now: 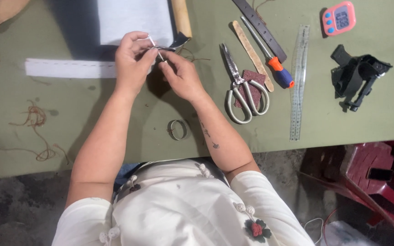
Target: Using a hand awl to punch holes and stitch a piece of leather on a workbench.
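Observation:
Both hands meet above the green table (92, 118) near its far middle. My left hand (133, 61) pinches a small dark piece of material (172, 45) and a thin metal needle (153, 44) that sticks up between the fingers. My right hand (181, 75) closes its fingertips on the lower end of the same needle and piece. A thin brown thread (192, 58) trails from the piece to the right.
Scissors (242, 89), a sandpaper scrap (251, 84), a wooden stick (251, 54), an orange-handled screwdriver (274, 64), a clear ruler (298, 82), a pink timer (338, 18), a black clip (356, 75), a metal ring (178, 130), white strips (69, 68) and brown thread (35, 118) lie around. A red stool (365, 173) stands right.

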